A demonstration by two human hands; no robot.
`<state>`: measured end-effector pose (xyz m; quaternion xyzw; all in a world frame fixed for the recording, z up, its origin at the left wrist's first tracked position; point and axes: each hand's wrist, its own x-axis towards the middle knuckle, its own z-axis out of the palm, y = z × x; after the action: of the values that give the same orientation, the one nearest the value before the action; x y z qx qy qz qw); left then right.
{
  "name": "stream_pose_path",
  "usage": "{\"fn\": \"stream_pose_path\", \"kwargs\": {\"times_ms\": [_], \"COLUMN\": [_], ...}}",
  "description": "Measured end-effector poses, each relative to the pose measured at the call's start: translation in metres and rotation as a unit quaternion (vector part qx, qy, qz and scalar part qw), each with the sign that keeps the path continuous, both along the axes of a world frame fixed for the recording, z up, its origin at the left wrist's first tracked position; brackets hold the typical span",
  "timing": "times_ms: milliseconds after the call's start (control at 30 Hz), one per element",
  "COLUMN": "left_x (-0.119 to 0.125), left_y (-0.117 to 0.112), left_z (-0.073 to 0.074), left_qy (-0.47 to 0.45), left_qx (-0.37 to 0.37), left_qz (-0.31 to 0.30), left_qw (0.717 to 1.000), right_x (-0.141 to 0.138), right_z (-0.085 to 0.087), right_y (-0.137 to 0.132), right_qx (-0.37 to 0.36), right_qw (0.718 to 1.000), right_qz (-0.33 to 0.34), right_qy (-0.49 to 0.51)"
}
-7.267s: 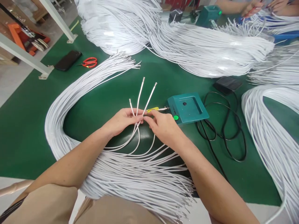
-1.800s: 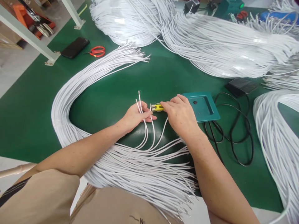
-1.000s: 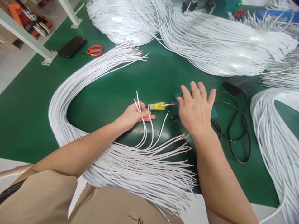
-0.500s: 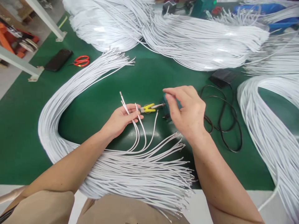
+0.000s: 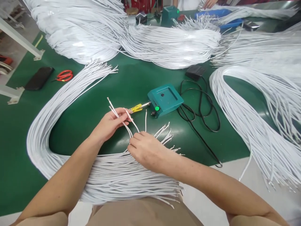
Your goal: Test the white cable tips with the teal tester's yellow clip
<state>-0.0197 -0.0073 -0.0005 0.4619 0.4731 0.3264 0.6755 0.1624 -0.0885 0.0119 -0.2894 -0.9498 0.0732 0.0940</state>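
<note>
My left hand (image 5: 109, 125) pinches a few thin white wires (image 5: 112, 108) whose stripped ends fan up and to the left. Just below and to the right of it, my right hand (image 5: 145, 149) has its fingers curled down on another white wire (image 5: 145, 117) at the top of the big looped wire bundle (image 5: 122, 175). A teal box (image 5: 165, 99) with a green lit button sits right of the hands, and a yellow clip (image 5: 136, 108) sticks out of its left side on a metal rod.
Large heaps of white wire (image 5: 164, 47) cover the back and right of the green table (image 5: 21, 131). A black cable (image 5: 202, 116) and black adapter (image 5: 194, 72) lie right of the box. Red scissors (image 5: 64, 75) and a dark phone (image 5: 39, 78) lie at left. Another person's hand (image 5: 209, 3) shows at the far edge.
My right hand left the teal box and came down and left onto the wires near my left hand. The view shifted, so the table contents sit further left.
</note>
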Motion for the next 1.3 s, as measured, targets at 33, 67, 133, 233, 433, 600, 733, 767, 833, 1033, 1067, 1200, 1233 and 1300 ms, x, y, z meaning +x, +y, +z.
{"fn": "stream_pose_path", "kwargs": {"times_ms": [33, 67, 133, 233, 433, 600, 733, 767, 833, 1033, 1067, 1200, 1233, 1300], "left_x": [0.0, 0.0, 0.002, 0.01, 0.019, 0.014, 0.018, 0.021, 0.026, 0.041, 0.042, 0.043, 0.044, 0.047], "left_y": [-0.001, -0.001, -0.003, -0.008, -0.01, -0.007, -0.007, -0.007, -0.01, -0.022, -0.025, -0.034, -0.036, -0.04], "left_z": [0.0, 0.0, 0.001, 0.002, 0.005, 0.014, 0.015, 0.013, 0.009, 0.003, 0.005, 0.02, 0.024, 0.03], "left_qy": [-0.008, -0.016, -0.03, -0.039, 0.012, 0.04, 0.045, 0.044, 0.047, 0.062, 0.045, 0.019, 0.031, 0.059], "left_qx": [0.004, 0.007, 0.005, -0.004, 0.004, 0.004, 0.001, 0.0, -0.003, 0.006, 0.011, 0.017, 0.017, 0.029], "left_qz": [-0.01, -0.019, -0.037, -0.043, 0.049, 0.066, 0.06, 0.059, 0.053, 0.019, 0.009, -0.057, -0.075, -0.102], "left_qw": [1.0, 1.0, 0.999, 0.998, 0.999, 0.997, 0.997, 0.997, 0.997, 0.998, 0.999, 0.998, 0.997, 0.993], "right_x": [0.004, 0.009, 0.016, 0.021, 0.016, 0.021, 0.028, 0.029, 0.031, 0.039, 0.041, 0.041, 0.04, 0.035], "right_z": [0.0, 0.001, 0.002, 0.001, -0.01, -0.012, -0.015, -0.018, -0.022, -0.024, -0.022, -0.008, -0.004, 0.001], "right_y": [-0.002, -0.003, -0.004, -0.004, -0.016, -0.011, 0.002, 0.005, 0.011, 0.007, 0.002, -0.023, -0.029, -0.04], "right_qx": [-0.001, -0.006, -0.032, -0.087, -0.064, -0.019, -0.007, -0.008, -0.009, 0.053, 0.067, 0.117, 0.128, 0.153], "right_qw": [0.999, 0.995, 0.972, 0.939, 0.963, 0.969, 0.985, 0.987, 0.991, 0.995, 0.995, 0.993, 0.991, 0.988], "right_qz": [-0.036, -0.09, -0.219, -0.324, -0.261, -0.242, -0.163, -0.147, -0.125, -0.057, -0.05, -0.03, -0.026, -0.02], "right_qy": [0.026, 0.049, 0.078, 0.075, 0.021, -0.045, -0.061, -0.059, -0.057, -0.056, -0.051, -0.019, -0.011, 0.005]}}
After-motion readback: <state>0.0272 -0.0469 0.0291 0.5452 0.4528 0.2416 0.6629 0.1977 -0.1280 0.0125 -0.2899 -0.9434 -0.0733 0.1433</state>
